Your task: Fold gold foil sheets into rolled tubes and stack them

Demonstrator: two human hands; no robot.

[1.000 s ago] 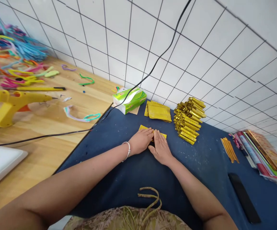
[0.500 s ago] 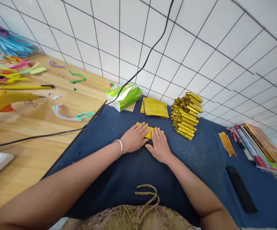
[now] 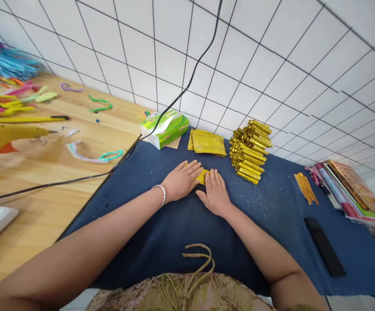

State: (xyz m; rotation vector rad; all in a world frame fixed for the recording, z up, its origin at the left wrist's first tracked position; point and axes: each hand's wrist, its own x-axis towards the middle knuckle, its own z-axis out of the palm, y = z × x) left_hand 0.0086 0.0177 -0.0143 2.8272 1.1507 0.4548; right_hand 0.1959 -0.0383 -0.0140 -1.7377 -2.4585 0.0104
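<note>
A small gold foil piece point(image 3: 203, 176) lies flat on the dark blue cloth point(image 3: 174, 229), mostly covered by my hands. My left hand point(image 3: 181, 180), with a silver bangle at the wrist, rests flat over its left part, fingers stretched out. Over its right end lies my right hand point(image 3: 216, 192), palm down, fingers extended and thumb apart. Only the foil's middle shows between the hands. Beyond them are flat gold sheets point(image 3: 208, 142) in a stack. To their right stands a pile of narrow folded gold strips point(image 3: 249, 151).
A green tissue box point(image 3: 164, 129) sits behind my left hand, with a black cable point(image 3: 189, 82) passing over it. At left are a yellow glue gun point(image 3: 9, 140) and pipe cleaners point(image 3: 9, 58). Orange-gold sticks point(image 3: 306, 188), a black object point(image 3: 325, 247) and books point(image 3: 352, 190) are at right.
The view has shifted slightly. My left hand has slid a little over the foil's left end, covering more of it, and my right hand covers its right end. Both stay flat.
</note>
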